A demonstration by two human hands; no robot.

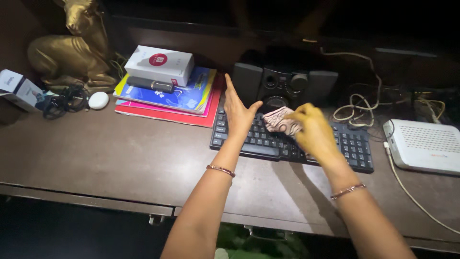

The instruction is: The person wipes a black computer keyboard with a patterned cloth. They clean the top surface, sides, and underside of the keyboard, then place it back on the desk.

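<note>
Bare bench (120, 158) lies open at left. The left hand (238, 112), flat and empty, rests on the keyboard (354, 148) at its left edge; the right hand (311, 132) pinches a patterned cloth (280, 121) (bunched) over the keys.

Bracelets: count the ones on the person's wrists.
2. One bracelet circles the left wrist, near the desk's front; the other bracelet circles the right wrist, below the keyboard. None seems hidden.
</note>
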